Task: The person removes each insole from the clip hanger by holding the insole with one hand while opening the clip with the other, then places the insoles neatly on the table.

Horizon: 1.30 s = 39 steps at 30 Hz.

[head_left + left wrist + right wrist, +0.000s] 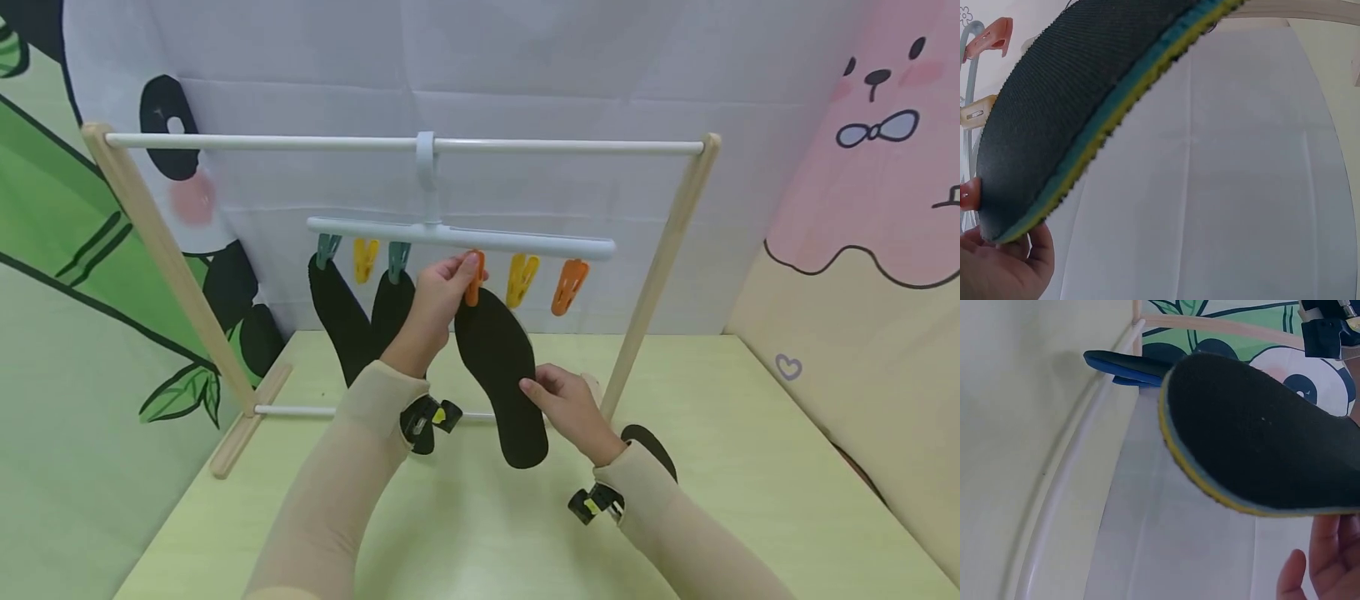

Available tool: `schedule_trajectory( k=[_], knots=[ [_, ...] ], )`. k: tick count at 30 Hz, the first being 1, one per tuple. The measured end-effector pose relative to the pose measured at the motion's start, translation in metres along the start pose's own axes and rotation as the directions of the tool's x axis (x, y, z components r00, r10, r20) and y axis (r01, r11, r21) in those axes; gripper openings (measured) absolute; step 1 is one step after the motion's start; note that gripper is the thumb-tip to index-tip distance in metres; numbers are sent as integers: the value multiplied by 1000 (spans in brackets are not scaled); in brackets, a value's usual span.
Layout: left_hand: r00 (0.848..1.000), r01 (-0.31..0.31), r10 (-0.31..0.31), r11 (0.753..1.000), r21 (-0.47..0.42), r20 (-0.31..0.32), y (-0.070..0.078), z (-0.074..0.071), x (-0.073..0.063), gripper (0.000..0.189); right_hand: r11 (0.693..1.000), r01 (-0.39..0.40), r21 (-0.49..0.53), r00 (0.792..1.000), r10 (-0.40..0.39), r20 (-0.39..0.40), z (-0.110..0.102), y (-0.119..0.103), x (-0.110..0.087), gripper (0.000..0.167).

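Note:
My left hand [438,292] pinches an orange clip [474,279] on the white hanger [525,240]. Below that clip hangs a black insole [498,367], toe end up, with a yellow and blue edge in the left wrist view. Fingers of my right hand [570,408] touch its right edge from behind; in the right wrist view the thumb [1293,575] stands apart from the insole. To the left, teal clips [327,250] hold two more black insoles [337,308], partly hidden by my left arm. Yellow clips [522,279] and another orange clip [570,286] hang with nothing in them.
The hanger hooks onto the white top rod [300,142] of a wooden-legged rack [660,275]. A lower rod [296,410] crosses near the table. Another black insole [651,446] lies partly behind my right forearm. Printed cloth [525,67] surrounds the table [750,467].

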<state>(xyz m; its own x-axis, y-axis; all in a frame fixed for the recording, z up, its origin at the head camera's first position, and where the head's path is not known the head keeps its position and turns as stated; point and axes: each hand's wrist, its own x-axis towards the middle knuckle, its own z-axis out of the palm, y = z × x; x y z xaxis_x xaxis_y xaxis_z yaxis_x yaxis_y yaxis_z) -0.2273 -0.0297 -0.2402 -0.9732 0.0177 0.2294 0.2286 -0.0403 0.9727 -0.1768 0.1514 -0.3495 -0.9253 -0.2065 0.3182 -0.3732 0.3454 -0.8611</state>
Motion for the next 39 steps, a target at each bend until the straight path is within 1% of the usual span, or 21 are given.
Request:
schedule_trajectory(
  k=[4, 7, 10, 14, 19, 22, 28, 35, 39],
  knots=[
    [1000, -18, 18, 1000, 7, 9, 1, -1, -1, 37, 1000, 24, 4, 1000, -24, -17, 1, -7, 4, 16],
    [999, -33, 33, 999, 9, -3, 1, -1, -1, 36, 999, 34, -15, 999, -34, -20, 1, -10, 6, 17],
    [999, -34, 34, 999, 9, -14, 0, 2, -3, 35, 1000, 11, -29, 1000, -11, -26, 0, -12, 6, 17],
    [999, -35, 35, 999, 6, -8, -1, 6, -4, 35, 999, -27, -25, 999, 26, -42, -3, -9, 6, 16],
    [999, -33, 32, 999, -14, -16, -2, 9, -4, 34, 999, -19, -26, 999, 18, -39, -4, -6, 7, 17],
    [999, -26, 26, 1000, -16, -28, -1, 9, -5, 34, 1000, -15, -25, 999, 14, -41, -4, -6, 7, 16],
    [998, 8, -7, 1000, 20, -55, 2, 7, -6, 35, 1000, -7, -19, 999, 6, -32, -1, -7, 8, 15],
    [999, 28, -27, 999, 29, -46, 3, 2, -7, 35, 1000, 1, -19, 1000, -2, -31, 1, -9, 8, 15],
    [998, 43, -41, 999, 33, -52, 4, 0, -7, 35, 1000, 1, -14, 1000, -2, -26, 3, -10, 8, 15]
  ],
)
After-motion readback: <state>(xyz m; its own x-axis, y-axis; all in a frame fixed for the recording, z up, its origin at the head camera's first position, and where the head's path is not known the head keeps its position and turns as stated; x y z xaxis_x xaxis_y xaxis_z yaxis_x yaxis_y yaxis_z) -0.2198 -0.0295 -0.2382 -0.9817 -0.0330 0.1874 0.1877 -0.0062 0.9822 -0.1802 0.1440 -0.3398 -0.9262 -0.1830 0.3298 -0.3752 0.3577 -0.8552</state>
